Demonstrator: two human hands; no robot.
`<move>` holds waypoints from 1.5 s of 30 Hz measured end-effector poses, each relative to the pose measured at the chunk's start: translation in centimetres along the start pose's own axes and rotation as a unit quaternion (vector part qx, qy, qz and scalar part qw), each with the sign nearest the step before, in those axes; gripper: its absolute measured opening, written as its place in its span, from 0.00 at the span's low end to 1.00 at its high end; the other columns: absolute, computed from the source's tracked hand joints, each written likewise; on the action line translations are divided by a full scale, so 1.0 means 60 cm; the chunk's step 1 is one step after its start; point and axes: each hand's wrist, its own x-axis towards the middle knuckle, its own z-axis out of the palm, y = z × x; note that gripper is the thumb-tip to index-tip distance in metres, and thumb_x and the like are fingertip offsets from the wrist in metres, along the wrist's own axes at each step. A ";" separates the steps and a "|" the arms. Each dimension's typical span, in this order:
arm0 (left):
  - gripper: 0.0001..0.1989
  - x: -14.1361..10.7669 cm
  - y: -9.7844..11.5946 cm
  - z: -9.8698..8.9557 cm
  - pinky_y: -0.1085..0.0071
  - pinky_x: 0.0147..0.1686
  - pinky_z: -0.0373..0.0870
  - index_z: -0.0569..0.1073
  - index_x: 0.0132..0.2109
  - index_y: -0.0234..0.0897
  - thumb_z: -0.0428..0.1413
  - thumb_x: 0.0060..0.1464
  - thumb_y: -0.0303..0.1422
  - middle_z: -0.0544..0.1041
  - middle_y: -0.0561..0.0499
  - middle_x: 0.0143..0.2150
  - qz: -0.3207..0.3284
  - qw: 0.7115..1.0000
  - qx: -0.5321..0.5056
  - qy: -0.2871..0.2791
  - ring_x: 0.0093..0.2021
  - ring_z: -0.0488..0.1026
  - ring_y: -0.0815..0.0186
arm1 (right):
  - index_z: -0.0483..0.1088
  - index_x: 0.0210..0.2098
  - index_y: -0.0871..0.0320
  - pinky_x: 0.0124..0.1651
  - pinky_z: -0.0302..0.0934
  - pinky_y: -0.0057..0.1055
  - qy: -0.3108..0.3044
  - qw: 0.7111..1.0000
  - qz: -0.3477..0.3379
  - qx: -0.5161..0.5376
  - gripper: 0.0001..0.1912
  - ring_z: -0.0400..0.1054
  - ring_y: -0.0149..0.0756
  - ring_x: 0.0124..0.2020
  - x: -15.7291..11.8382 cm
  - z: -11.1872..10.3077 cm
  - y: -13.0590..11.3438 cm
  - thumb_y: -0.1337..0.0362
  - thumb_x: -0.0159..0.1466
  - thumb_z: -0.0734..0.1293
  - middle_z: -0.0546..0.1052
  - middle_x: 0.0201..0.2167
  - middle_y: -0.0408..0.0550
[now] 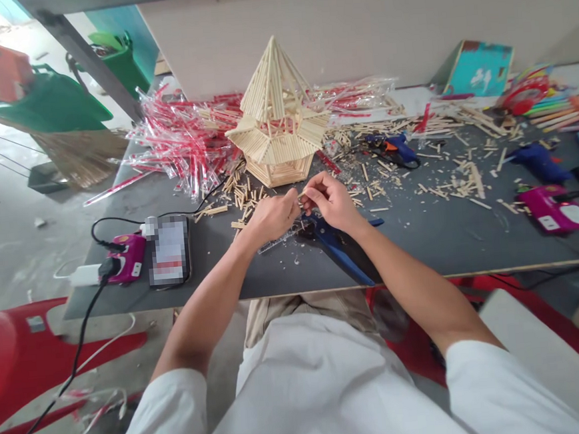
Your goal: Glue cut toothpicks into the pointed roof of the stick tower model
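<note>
My left hand point(275, 216) and my right hand point(329, 199) meet above the table, just in front of a pagoda-like model point(284, 144) built of pale wooden sticks. Between the fingertips of both hands is a short piece of wooden stick point(304, 193), pinched from either side. Below my right hand lies a pair of blue-handled pliers or cutters point(345, 253), partly covered by the hand. A clear ruler point(277, 240) lies under my left hand. Cut stick pieces point(247, 193) are scattered left of the model's base.
Red-and-clear wrappers point(188, 138) are heaped behind and left. A phone point(168, 250) and a purple power strip point(128, 258) lie at the left. Blue glue guns point(399, 149) and another purple power block point(555, 209) are at the right. The table's front edge point(295, 294) is near my body.
</note>
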 end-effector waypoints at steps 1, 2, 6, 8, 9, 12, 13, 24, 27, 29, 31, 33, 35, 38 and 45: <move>0.13 0.000 0.001 0.001 0.67 0.33 0.60 0.68 0.47 0.37 0.41 0.72 0.36 0.79 0.46 0.34 0.000 1.000 -0.008 0.004 0.31 0.74 0.62 | 0.66 0.39 0.49 0.31 0.72 0.39 0.002 1.000 0.000 -0.002 0.21 0.72 0.36 0.27 0.000 0.000 0.000 0.40 0.64 0.71 0.78 0.31 0.43; 0.13 0.000 0.001 0.001 0.67 0.33 0.60 0.68 0.46 0.37 0.41 0.72 0.36 0.79 0.46 0.35 0.001 1.000 -0.017 0.009 0.31 0.74 0.62 | 0.66 0.39 0.50 0.31 0.72 0.39 0.004 1.000 -0.001 -0.004 0.21 0.72 0.36 0.27 0.000 0.000 -0.001 0.40 0.65 0.70 0.78 0.31 0.43; 0.15 -0.001 0.004 -0.001 0.67 0.34 0.62 0.69 0.44 0.37 0.40 0.73 0.37 0.78 0.46 0.36 0.012 0.997 -0.064 0.042 0.32 0.72 0.64 | 0.68 0.40 0.50 0.31 0.72 0.38 0.017 1.000 -0.013 -0.014 0.19 0.73 0.35 0.28 0.003 -0.006 -0.006 0.43 0.66 0.71 0.77 0.31 0.44; 0.17 -0.002 0.004 -0.005 0.68 0.36 0.64 0.69 0.44 0.37 0.39 0.74 0.37 0.77 0.47 0.36 0.017 0.994 -0.086 0.060 0.32 0.70 0.66 | 0.69 0.41 0.51 0.32 0.71 0.36 0.032 0.999 -0.023 -0.020 0.18 0.72 0.34 0.28 0.009 -0.018 -0.014 0.46 0.64 0.73 0.76 0.31 0.43; 0.18 -0.001 0.004 -0.008 0.69 0.37 0.65 0.70 0.45 0.37 0.38 0.75 0.38 0.76 0.47 0.35 0.016 0.992 -0.100 0.070 0.32 0.70 0.66 | 0.70 0.42 0.51 0.32 0.71 0.36 0.046 0.998 -0.032 -0.023 0.18 0.72 0.33 0.29 0.014 -0.026 -0.020 0.47 0.63 0.75 0.75 0.32 0.43; 0.20 0.005 0.001 -0.021 0.70 0.33 0.66 0.69 0.54 0.39 0.35 0.76 0.40 0.72 0.51 0.31 -0.020 0.971 -0.201 0.128 0.29 0.66 0.68 | 0.72 0.44 0.51 0.33 0.71 0.34 0.094 0.991 -0.083 -0.039 0.17 0.72 0.32 0.30 0.044 -0.059 -0.048 0.50 0.63 0.75 0.74 0.36 0.43; 0.21 0.009 0.001 -0.026 0.70 0.30 0.65 0.69 0.55 0.40 0.35 0.76 0.42 0.69 0.53 0.29 -0.045 0.957 -0.246 0.150 0.27 0.64 0.68 | 0.72 0.43 0.51 0.33 0.71 0.34 0.104 0.988 -0.107 -0.050 0.16 0.72 0.31 0.31 0.058 -0.070 -0.060 0.49 0.64 0.75 0.74 0.37 0.44; 0.11 0.089 0.019 -0.069 0.72 0.23 0.62 0.62 0.46 0.42 0.37 0.75 0.37 0.63 0.56 0.27 -0.130 0.865 -0.447 0.189 0.21 0.59 0.71 | 0.69 0.43 0.49 0.38 0.73 0.32 0.107 0.975 -0.173 -0.084 0.27 0.70 0.32 0.38 0.243 -0.084 -0.155 0.38 0.58 0.75 0.76 0.44 0.45; 0.10 0.099 0.017 -0.070 0.74 0.22 0.60 0.63 0.45 0.41 0.40 0.74 0.36 0.65 0.57 0.27 -0.129 0.842 -0.480 0.209 0.21 0.59 0.73 | 0.70 0.43 0.51 0.37 0.75 0.33 0.079 0.978 -0.171 -0.091 0.29 0.73 0.33 0.36 0.266 -0.072 -0.152 0.37 0.56 0.76 0.75 0.44 0.47; 0.10 0.101 0.013 -0.072 0.75 0.22 0.59 0.65 0.44 0.41 0.42 0.74 0.36 0.66 0.56 0.28 -0.128 0.845 -0.477 0.206 0.21 0.60 0.74 | 0.70 0.44 0.51 0.38 0.76 0.33 0.079 0.973 -0.184 -0.113 0.28 0.74 0.35 0.38 0.272 -0.065 -0.151 0.38 0.57 0.76 0.75 0.46 0.48; 0.11 0.101 0.010 -0.074 0.75 0.21 0.58 0.67 0.44 0.41 0.43 0.74 0.37 0.67 0.56 0.27 -0.135 0.843 -0.486 0.186 0.21 0.60 0.74 | 0.69 0.45 0.50 0.39 0.76 0.33 0.087 0.964 -0.204 -0.144 0.26 0.74 0.36 0.41 0.273 -0.058 -0.152 0.40 0.59 0.75 0.76 0.50 0.49; 0.11 0.101 0.011 -0.078 0.76 0.19 0.58 0.67 0.44 0.41 0.44 0.74 0.37 0.67 0.56 0.27 -0.143 0.826 -0.518 0.170 0.19 0.60 0.75 | 0.68 0.45 0.50 0.37 0.75 0.32 0.090 0.957 -0.218 -0.168 0.24 0.74 0.36 0.41 0.272 -0.053 -0.153 0.43 0.60 0.76 0.75 0.50 0.51; 0.10 0.103 0.015 -0.081 0.75 0.18 0.58 0.66 0.44 0.41 0.44 0.74 0.37 0.67 0.57 0.28 -0.148 0.797 -0.561 0.171 0.18 0.59 0.75 | 0.67 0.47 0.50 0.35 0.75 0.31 0.085 0.952 -0.228 -0.186 0.24 0.75 0.35 0.41 0.273 -0.049 -0.148 0.44 0.62 0.75 0.75 0.51 0.51; 0.10 0.109 0.021 -0.084 0.74 0.20 0.61 0.65 0.43 0.40 0.43 0.74 0.34 0.66 0.57 0.27 -0.145 0.774 -0.590 0.177 0.19 0.62 0.74 | 0.63 0.54 0.47 0.36 0.75 0.32 0.111 0.940 -0.253 -0.201 0.26 0.75 0.35 0.41 0.278 -0.044 -0.133 0.45 0.64 0.73 0.73 0.52 0.50; 0.13 0.121 0.034 -0.096 0.77 0.32 0.68 0.67 0.40 0.37 0.41 0.73 0.26 0.67 0.55 0.29 -0.191 0.724 -0.640 0.173 0.26 0.67 0.75 | 0.58 0.59 0.45 0.41 0.73 0.33 0.191 0.901 -0.312 -0.232 0.28 0.74 0.36 0.45 0.289 -0.030 -0.110 0.47 0.66 0.72 0.70 0.49 0.47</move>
